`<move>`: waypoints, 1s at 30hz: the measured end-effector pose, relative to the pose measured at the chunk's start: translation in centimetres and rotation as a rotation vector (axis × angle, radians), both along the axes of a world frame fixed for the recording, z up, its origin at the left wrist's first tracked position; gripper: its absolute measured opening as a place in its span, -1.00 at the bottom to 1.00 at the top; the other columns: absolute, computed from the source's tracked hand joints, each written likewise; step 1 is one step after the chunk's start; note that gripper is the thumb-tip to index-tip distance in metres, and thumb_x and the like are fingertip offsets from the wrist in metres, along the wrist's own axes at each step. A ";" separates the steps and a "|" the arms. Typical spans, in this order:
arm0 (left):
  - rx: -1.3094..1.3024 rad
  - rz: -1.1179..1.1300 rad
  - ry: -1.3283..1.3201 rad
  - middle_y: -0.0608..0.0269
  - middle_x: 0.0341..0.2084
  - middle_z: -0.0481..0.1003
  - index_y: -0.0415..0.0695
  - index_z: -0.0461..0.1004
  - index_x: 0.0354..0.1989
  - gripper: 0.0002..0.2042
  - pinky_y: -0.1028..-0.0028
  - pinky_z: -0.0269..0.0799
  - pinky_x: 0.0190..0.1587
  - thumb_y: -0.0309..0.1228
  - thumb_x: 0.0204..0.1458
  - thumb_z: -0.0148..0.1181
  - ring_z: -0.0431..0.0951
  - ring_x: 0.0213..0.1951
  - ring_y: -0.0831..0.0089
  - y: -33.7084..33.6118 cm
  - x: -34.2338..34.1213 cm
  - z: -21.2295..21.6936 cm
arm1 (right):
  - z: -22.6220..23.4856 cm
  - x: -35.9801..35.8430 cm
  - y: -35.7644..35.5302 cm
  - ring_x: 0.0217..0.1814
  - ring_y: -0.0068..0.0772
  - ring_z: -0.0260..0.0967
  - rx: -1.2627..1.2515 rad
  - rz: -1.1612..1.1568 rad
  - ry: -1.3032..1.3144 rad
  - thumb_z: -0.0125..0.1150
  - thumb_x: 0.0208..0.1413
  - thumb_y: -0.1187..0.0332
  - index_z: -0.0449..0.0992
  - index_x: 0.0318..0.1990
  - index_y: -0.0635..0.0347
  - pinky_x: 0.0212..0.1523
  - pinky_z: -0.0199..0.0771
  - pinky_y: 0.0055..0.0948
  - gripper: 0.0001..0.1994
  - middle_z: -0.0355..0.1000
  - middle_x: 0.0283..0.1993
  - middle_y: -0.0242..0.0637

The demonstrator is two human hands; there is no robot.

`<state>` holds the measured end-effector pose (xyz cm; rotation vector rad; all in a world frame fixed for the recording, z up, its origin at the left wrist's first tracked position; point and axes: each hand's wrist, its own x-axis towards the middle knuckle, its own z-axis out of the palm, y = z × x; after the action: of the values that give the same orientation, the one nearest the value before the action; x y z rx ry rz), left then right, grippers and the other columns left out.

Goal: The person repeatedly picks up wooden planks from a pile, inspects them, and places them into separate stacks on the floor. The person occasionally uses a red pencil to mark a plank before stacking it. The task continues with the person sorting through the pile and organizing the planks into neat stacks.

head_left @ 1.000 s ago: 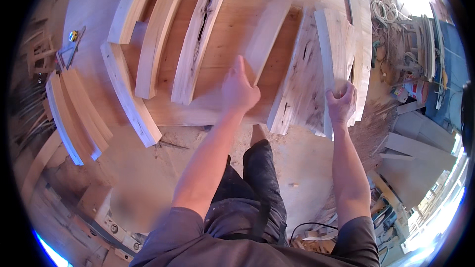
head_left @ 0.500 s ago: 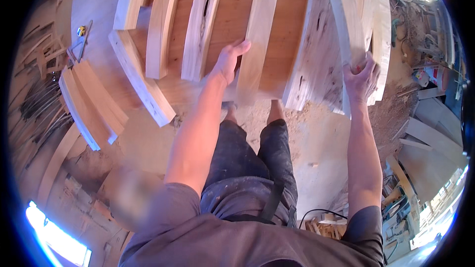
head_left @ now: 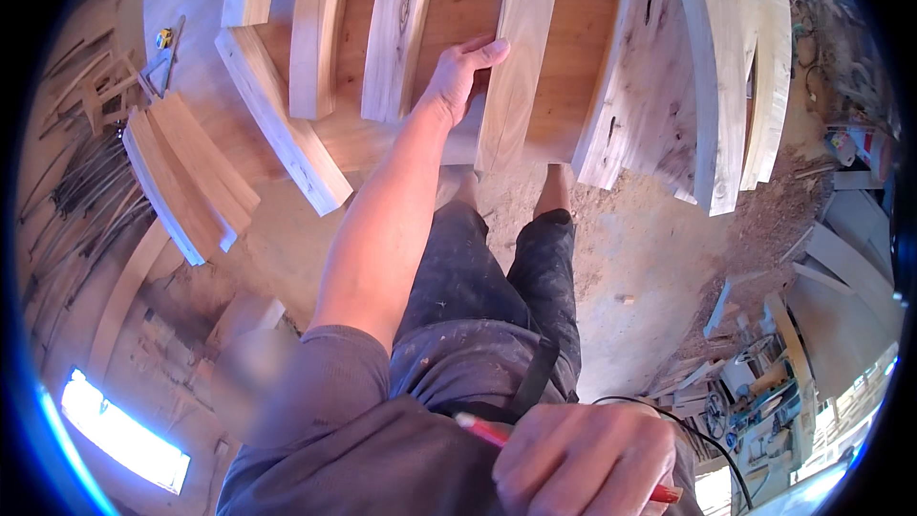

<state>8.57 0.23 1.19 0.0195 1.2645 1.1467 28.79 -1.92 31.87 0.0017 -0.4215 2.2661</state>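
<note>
Over workbench: left hand (head_left: 460,76) fingers curled on pale plank (head_left: 521,48) edge.
Right hand (head_left: 585,459): fist closed around red pencil (head_left: 487,432).

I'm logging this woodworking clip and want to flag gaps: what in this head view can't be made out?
- Head view: the pencil is mostly hidden inside the right hand; only its red ends show.
- The left hand covers part of the plank, so its finger contact underneath is hidden.
- The boards' far ends are cut off by the top edge.
- A blurred patch hides the floor there.
</note>
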 end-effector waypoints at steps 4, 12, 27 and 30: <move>0.013 -0.007 0.022 0.23 -0.06 0.63 -0.27 0.48 0.26 -0.37 0.45 0.57 -0.06 -0.15 0.07 0.44 0.65 -0.11 0.47 -0.2 0.4 -0.3 | 1.1 -1.1 0.2 -0.61 -0.20 0.37 -0.141 0.082 0.149 0.22 0.37 0.24 0.56 -0.39 0.40 -0.62 0.30 -0.27 -0.63 0.45 -0.49 -0.10; -0.028 -0.008 0.006 0.10 0.08 0.58 -0.30 0.50 0.25 -0.33 0.35 0.21 0.33 -0.08 0.04 0.45 0.46 0.20 0.34 -0.3 1.1 -0.5 | 1.8 -1.1 0.0 -0.52 -0.18 0.42 -0.120 0.210 0.179 0.27 0.30 0.11 0.57 -0.33 0.34 -0.50 0.35 -0.21 -0.62 0.50 -0.41 -0.06; 0.054 0.088 -0.213 0.13 -0.19 0.64 -0.33 0.56 -0.01 -0.58 0.31 0.59 -0.08 -0.19 0.17 0.39 0.66 -0.20 0.32 -9.5 5.7 8.4 | -10.9 1.3 -9.8 0.03 0.16 0.39 0.987 0.009 -1.961 0.57 -0.16 0.25 -0.05 0.52 0.36 0.07 0.48 0.04 0.12 0.34 0.05 0.19; 0.116 0.135 -0.115 0.13 -0.14 0.63 -0.27 0.52 0.07 -0.57 0.32 0.57 -0.03 -0.17 0.21 0.35 0.64 -0.12 0.34 -12.1 6.4 12.3 | -8.5 3.5 -11.2 0.07 0.05 0.44 0.770 -0.073 -1.718 0.45 -0.16 0.35 0.15 0.48 0.33 0.09 0.49 -0.04 -0.04 0.41 0.06 0.10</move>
<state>14.98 -11.88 13.50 -0.0460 1.1095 1.3182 32.33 -13.11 23.36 -1.5370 -2.0029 1.3292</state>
